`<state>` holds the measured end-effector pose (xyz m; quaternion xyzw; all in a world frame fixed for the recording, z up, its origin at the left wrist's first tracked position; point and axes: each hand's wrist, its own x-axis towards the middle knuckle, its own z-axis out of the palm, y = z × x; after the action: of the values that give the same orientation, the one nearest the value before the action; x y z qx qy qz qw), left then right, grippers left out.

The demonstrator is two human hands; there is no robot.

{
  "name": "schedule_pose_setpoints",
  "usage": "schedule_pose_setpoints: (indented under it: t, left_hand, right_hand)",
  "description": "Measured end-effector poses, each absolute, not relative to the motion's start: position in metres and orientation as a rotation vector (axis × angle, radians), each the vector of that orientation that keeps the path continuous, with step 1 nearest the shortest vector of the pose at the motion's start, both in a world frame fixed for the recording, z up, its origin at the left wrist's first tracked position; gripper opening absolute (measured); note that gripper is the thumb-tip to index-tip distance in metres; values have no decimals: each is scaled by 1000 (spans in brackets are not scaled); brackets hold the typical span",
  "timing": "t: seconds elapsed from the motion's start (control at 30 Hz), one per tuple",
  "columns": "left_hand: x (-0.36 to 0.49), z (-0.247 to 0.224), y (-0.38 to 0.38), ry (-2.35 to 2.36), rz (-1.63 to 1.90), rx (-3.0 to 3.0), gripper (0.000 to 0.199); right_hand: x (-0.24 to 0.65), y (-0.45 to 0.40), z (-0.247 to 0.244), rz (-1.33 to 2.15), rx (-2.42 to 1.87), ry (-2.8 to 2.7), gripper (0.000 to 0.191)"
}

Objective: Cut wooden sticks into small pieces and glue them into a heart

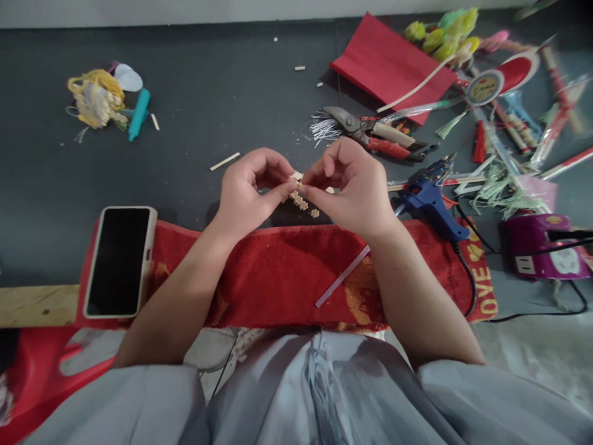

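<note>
My left hand [257, 185] and my right hand [349, 185] meet fingertip to fingertip above the dark table, just past the red towel [273, 272]. Both pinch one tiny yellowish piece [299, 185] between thumbs and index fingers; its exact kind is too small to make out. Below and around the fingertips lie several small cream flower-shaped pieces [303, 204], partly hidden by the fingers. One loose flower piece [315, 213] sits a little nearer the towel.
Right of my hands lie red-handled pruning shears [356, 127], a blue glue gun [430, 204] with its cord, red paper [389, 62] and a purple power strip [544, 247]. A glue stick [343, 276] and a phone [119, 262] rest on the towel. Yellow thread [97, 96] lies far left.
</note>
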<state>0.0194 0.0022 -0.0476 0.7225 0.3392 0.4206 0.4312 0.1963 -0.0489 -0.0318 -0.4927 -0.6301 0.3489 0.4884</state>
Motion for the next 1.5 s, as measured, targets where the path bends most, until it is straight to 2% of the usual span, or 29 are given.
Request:
schedule_pose_setpoints:
  t: [0.27,0.5,0.73,1.13,1.5]
  left_hand:
    - [20,-41,0,902,1015,1790,25]
    - [23,-44,0,931,1038,1707,29]
    - [24,-54,6,950,1098,1530,27]
    - [26,-45,2,947,1084,1577,27]
    - [24,-43,1,935,1110,1600,26]
  right_hand:
    - [198,-49,-32,822,-1234,-1571,26]
    - [198,-48,-34,827,-1223,-1532,24]
    - [199,-44,-32,825,-1263,-1469,12]
    - [195,-42,-35,874,-1248,-1495,30]
    - [192,-44,-32,861,-1258,-1461,20]
